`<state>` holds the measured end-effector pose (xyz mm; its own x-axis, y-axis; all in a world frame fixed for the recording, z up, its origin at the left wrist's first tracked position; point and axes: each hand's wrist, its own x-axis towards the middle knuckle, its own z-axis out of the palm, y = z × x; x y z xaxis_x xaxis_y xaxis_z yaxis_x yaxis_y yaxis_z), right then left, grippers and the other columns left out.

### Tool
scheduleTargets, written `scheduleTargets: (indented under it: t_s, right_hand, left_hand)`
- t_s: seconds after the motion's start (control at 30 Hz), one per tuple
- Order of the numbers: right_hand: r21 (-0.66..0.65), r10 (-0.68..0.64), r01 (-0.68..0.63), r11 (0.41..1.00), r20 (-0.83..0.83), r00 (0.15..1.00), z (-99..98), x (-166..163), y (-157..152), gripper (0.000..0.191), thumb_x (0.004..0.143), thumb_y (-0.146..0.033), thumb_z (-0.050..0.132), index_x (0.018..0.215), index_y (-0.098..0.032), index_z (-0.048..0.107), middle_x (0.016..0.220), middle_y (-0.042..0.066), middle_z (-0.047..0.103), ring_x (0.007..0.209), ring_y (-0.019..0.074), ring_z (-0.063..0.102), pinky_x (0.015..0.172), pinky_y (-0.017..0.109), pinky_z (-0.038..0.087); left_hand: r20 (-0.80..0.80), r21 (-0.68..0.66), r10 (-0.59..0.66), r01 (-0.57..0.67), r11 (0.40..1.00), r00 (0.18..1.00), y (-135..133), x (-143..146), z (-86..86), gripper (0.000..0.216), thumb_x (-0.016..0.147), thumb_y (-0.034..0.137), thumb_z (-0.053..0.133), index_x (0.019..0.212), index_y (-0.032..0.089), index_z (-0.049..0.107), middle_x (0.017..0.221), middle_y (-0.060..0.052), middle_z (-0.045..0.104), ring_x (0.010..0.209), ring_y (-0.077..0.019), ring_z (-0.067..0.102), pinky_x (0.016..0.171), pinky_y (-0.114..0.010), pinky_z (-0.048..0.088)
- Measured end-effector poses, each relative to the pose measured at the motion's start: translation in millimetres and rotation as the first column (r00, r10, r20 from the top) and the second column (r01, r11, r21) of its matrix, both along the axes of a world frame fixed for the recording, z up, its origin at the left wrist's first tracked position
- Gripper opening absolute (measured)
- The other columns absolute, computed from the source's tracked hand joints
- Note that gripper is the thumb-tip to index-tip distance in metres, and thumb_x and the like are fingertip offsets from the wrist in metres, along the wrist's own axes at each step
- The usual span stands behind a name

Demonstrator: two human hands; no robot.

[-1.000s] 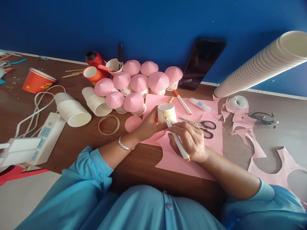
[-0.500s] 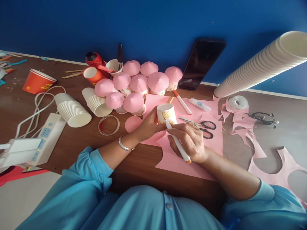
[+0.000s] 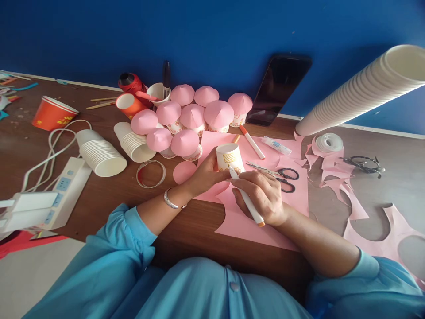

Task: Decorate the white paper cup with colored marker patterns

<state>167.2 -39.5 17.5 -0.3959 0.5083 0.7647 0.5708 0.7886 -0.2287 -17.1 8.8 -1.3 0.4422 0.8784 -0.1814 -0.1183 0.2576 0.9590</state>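
Observation:
A small white paper cup (image 3: 229, 152) with a yellow striped rectangle drawn on its side is gripped by my left hand (image 3: 209, 174). Between the fingers of my right hand (image 3: 262, 195) is a white marker (image 3: 248, 203) with an orange end, its tip against the cup's side. Beneath both hands lies pink paper (image 3: 265, 235), partly cut away. Scissors (image 3: 286, 179) with black handles rest just beyond my right hand. A pink paper disc (image 3: 184, 172) is beside my left wrist.
Several cups with pink cone tops (image 3: 192, 116) stand behind the hands. Stacked white cups (image 3: 99, 155) lie left near a power strip (image 3: 68, 190). A tall cup stack (image 3: 361, 93) leans at right, near a phone (image 3: 280, 88), tape (image 3: 330, 142) and pink scraps (image 3: 385, 230).
The cup has tilted or shifted very slightly to the left in my left hand. Both hands otherwise keep nearly the same place, and the marker stays at the cup.

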Motion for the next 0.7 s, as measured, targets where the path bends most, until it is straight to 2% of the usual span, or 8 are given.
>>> scheduleTargets:
  t_s: [0.17,0.3,0.4,0.53,0.63,0.7]
  right_hand:
    - [-0.005,-0.007,0.007,1.000,0.008,1.000,0.4,1.4,0.6,0.017,0.097,-0.014,0.061,0.114,-0.018,0.061,0.088,0.006,0.070,0.069,0.0161,0.064,0.062,0.030,0.054]
    - [-0.041,-0.011,0.009,0.999,-0.033,0.999,1.1,3.0,1.0,0.020,0.101,-0.024,0.060,0.120,-0.016,0.060,0.095,0.008,0.071,0.079,0.0184,0.070,0.064,0.030,0.057]
    - [-0.046,-0.008,0.006,0.999,-0.033,0.999,1.4,3.5,1.0,0.021,0.102,-0.028,0.058,0.120,-0.016,0.060,0.095,0.009,0.072,0.078,0.0190,0.071,0.064,0.031,0.058]
    - [-0.048,-0.014,0.011,0.999,-0.054,0.998,-0.4,2.6,0.7,0.025,0.100,-0.022,0.058,0.124,-0.018,0.059,0.095,0.008,0.073,0.075,0.0190,0.071,0.062,0.032,0.058]
    - [-0.055,0.004,-0.008,0.998,-0.063,0.998,-1.8,1.9,0.7,0.026,0.098,-0.019,0.059,0.124,-0.016,0.059,0.095,0.009,0.073,0.077,0.0196,0.071,0.063,0.032,0.059]
    - [-0.044,0.023,-0.026,0.999,-0.054,0.998,-1.6,1.5,0.9,0.023,0.097,-0.018,0.060,0.120,-0.014,0.060,0.095,0.011,0.073,0.076,0.0197,0.070,0.063,0.033,0.058]
  left_hand:
    - [0.061,-0.065,-0.007,0.011,0.998,0.998,-2.1,-2.0,-1.1,0.054,0.079,0.042,0.086,0.119,0.023,0.054,0.108,-0.004,0.065,0.104,-0.0231,0.062,0.083,-0.034,0.053]
    - [0.149,-0.079,-0.023,0.036,0.996,0.988,-2.6,-4.6,-1.1,0.047,0.083,0.044,0.083,0.115,0.022,0.056,0.100,-0.001,0.062,0.095,-0.0180,0.059,0.082,-0.033,0.051]
    - [0.159,-0.077,-0.035,0.047,0.996,0.987,-2.0,-5.5,-2.8,0.048,0.083,0.043,0.083,0.117,0.022,0.056,0.102,-0.002,0.061,0.095,-0.0176,0.059,0.083,-0.033,0.050]
    - [0.080,-0.044,-0.012,0.016,0.999,0.997,-1.3,-3.9,-6.7,0.062,0.077,0.040,0.089,0.125,0.022,0.053,0.112,-0.005,0.062,0.102,-0.0211,0.060,0.082,-0.033,0.051]
    - [0.021,-0.011,0.033,-0.033,0.999,0.999,-1.2,-2.2,-7.2,0.066,0.072,0.038,0.092,0.121,0.022,0.052,0.112,-0.005,0.061,0.103,-0.0224,0.060,0.081,-0.033,0.051]
    - [0.037,-0.014,0.028,-0.027,1.000,0.999,-1.3,-1.6,-5.5,0.063,0.071,0.037,0.092,0.119,0.022,0.053,0.109,-0.004,0.062,0.101,-0.0220,0.060,0.081,-0.034,0.051]
